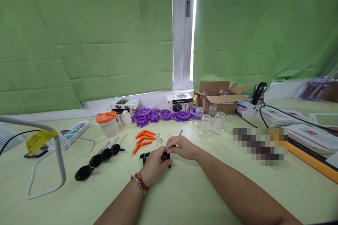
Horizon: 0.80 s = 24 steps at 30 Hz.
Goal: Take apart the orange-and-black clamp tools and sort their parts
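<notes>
My left hand [154, 164], with a red and silver bracelet at the wrist, grips a small black plastic part [169, 166] between thumb and fingers. At the top of that part, my right hand [182, 147] is closed in a pinch; what its fingertips hold, if anything, is hidden. Another black piece [144, 156] shows just left of my left hand. Beyond the hands are a small coil spring [180, 132], several metal pins [160, 139] and several orange levers [144, 143]. To the left lie several black oval pieces with metal rods [96, 161].
Purple wheel-shaped parts [166, 114] line the back beside small printed boxes [179, 102]. Clear jars [205, 127] stand before an open cardboard box [228, 99]. An orange-lidded cup [108, 126] and white metal frame [61, 168] are left; cables and paper stacks [308, 135] right.
</notes>
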Available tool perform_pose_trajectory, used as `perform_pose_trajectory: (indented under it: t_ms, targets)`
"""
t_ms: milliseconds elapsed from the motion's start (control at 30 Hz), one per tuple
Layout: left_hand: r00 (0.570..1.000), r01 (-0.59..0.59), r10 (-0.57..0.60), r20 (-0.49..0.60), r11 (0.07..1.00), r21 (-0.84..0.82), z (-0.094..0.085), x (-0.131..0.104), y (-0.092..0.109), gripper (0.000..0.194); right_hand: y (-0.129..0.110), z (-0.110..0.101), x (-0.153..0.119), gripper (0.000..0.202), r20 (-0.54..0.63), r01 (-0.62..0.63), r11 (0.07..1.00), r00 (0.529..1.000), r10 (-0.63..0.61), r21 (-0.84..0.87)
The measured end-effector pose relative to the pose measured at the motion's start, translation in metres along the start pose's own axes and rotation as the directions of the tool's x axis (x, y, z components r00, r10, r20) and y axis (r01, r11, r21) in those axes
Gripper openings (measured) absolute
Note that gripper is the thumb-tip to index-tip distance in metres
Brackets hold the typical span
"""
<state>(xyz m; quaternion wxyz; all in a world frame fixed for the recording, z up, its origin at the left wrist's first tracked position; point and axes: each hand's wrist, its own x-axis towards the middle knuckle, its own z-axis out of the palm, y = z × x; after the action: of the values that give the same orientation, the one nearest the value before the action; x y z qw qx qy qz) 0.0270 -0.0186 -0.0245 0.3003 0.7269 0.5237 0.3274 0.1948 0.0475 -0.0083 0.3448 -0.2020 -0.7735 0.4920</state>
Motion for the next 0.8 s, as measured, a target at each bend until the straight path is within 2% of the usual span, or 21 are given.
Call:
perform_pose_trajectory:
  t_ms: [367,433,500,567,600,700,800]
  targets:
    - [1.000,0.011,-0.010,0.025,0.999,-0.050,-0.002,-0.001,0.004,0.018,0.011,-0.002,0.000,0.015,0.027,-0.021,0.999,0.999,0.021,0.026]
    - [0.999,0.014,-0.012,0.034,0.998,-0.055,-0.003,-0.002,0.006,0.018,0.015,-0.008,0.001,0.015,-0.029,-0.032,0.999,0.999,0.032,-0.021]
    - [0.999,0.023,-0.021,0.042,0.998,-0.055,-0.003,-0.003,0.008,0.017,0.022,-0.019,0.001,0.018,-0.181,-0.083,0.988,0.982,0.058,-0.130]
    - [0.998,0.034,-0.031,0.049,0.998,-0.056,-0.004,-0.003,0.010,0.017,0.033,-0.034,0.000,0.023,-0.366,-0.181,0.933,0.929,0.059,-0.310]
    - [0.998,0.038,-0.036,0.050,0.998,-0.055,-0.004,-0.003,0.011,0.017,0.039,-0.043,-0.001,0.026,-0.413,-0.228,0.874,0.910,0.035,-0.429]
    - [0.998,0.045,-0.043,0.045,0.998,-0.045,-0.004,-0.003,0.011,0.018,0.057,-0.063,-0.004,0.037,-0.420,-0.321,0.699,0.907,0.033,-0.639]
    - [0.998,0.043,-0.041,0.051,0.998,-0.046,-0.004,-0.003,0.010,0.019,0.069,-0.071,-0.005,0.046,-0.407,-0.364,0.612,0.911,0.075,-0.702]
